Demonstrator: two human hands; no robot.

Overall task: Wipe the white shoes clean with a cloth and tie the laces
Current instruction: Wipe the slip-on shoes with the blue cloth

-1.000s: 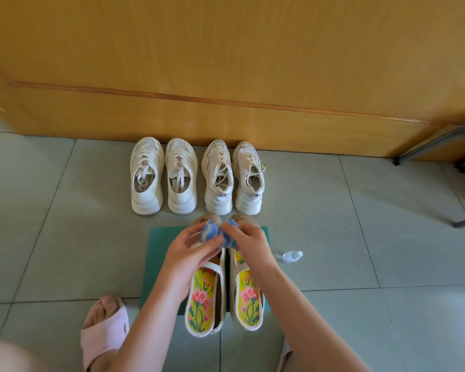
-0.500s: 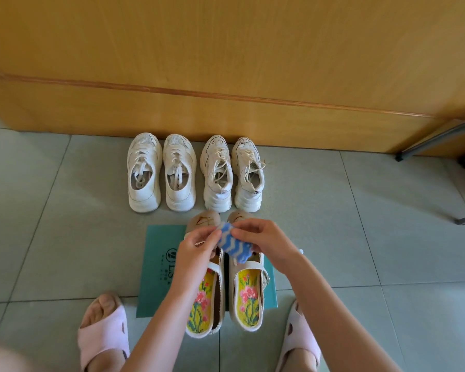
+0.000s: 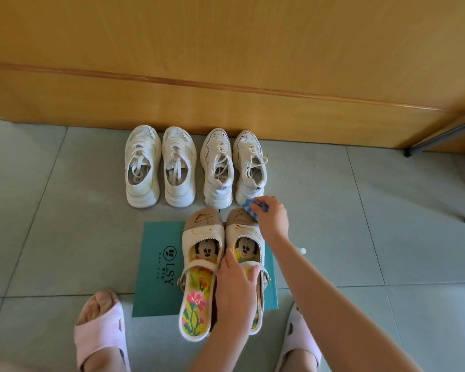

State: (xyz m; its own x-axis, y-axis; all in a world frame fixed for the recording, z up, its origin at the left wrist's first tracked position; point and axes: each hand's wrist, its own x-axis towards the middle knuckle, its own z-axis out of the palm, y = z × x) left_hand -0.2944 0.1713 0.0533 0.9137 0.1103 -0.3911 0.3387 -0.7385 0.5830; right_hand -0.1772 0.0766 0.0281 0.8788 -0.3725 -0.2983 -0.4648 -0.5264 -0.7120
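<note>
Two pairs of white lace-up sneakers stand toes-first against the wooden panel: one pair point(image 3: 160, 167) on the left, the other point(image 3: 234, 167) on the right with loose laces. In front, two stained white slip-on shoes with patterned insoles sit on a teal box lid point(image 3: 159, 267). My right hand point(image 3: 273, 220) pinches a blue-and-white cloth point(image 3: 249, 204) at the toe of the right slip-on point(image 3: 243, 229). My left hand point(image 3: 236, 287) grips that same shoe at its strap, covering its heel half. The left slip-on point(image 3: 203, 233) lies untouched beside it.
A small white bottle point(image 3: 302, 251) peeks out behind my right forearm on the tile floor. My feet in pink slippers point(image 3: 100, 331) point(image 3: 298, 342) flank the lid. Dark chair legs point(image 3: 440, 135) stand at the far right by the wooden panel point(image 3: 226, 76).
Both hands held the cloth together over the slip-ons. Now the right hand alone has carried it forward to the right shoe's toe, and the left hand has dropped back onto that shoe.
</note>
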